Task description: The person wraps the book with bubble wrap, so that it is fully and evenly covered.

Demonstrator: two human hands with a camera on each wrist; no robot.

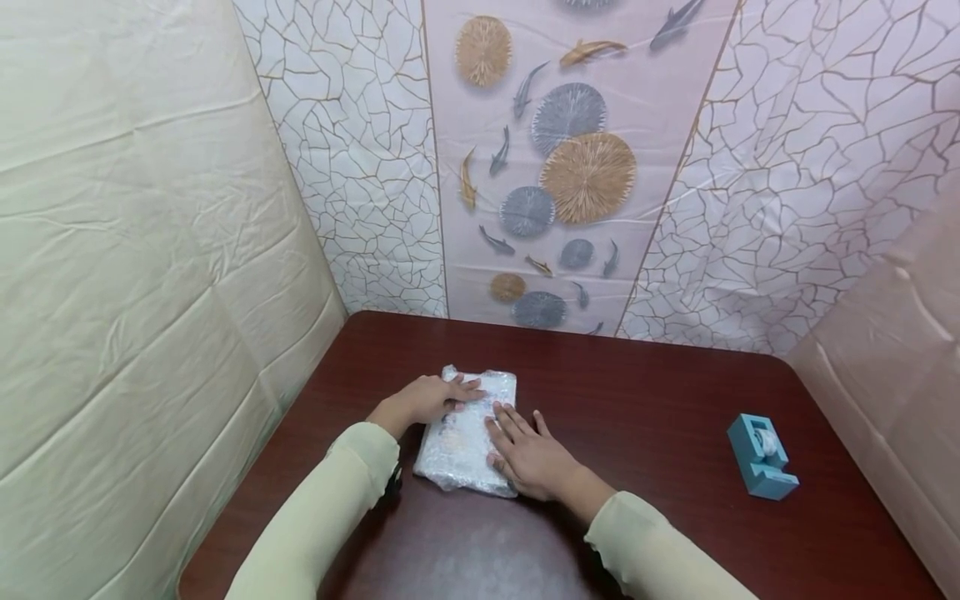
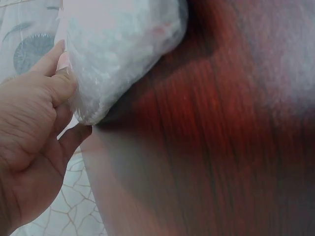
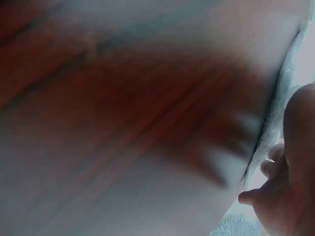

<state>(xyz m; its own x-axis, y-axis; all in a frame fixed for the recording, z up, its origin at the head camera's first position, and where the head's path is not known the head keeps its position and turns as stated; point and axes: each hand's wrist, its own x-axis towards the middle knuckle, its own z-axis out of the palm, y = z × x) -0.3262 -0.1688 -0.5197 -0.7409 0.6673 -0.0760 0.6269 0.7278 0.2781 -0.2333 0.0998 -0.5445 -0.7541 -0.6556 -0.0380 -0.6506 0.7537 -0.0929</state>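
A flat rectangular package (image 1: 461,446) in clear bubble wrap lies on the dark red-brown table, with something whitish and printed faintly visible inside. My left hand (image 1: 431,398) rests on its far left part, fingers reaching over the top. In the left wrist view, the fingers of that hand (image 2: 37,128) touch the edge and corner of the wrapped package (image 2: 113,54). My right hand (image 1: 536,457) lies on the package's right side with extended fingers. The right wrist view shows this hand (image 3: 290,182) beside the package's wrapped edge (image 3: 275,115), partly cut off by the frame.
A blue tape dispenser (image 1: 761,458) with a roll of clear tape stands at the table's right side. The table (image 1: 637,400) meets a patterned wall covering (image 1: 540,167) at the back. Cream cloth (image 1: 150,250) hangs on the left, with more cloth on the right.
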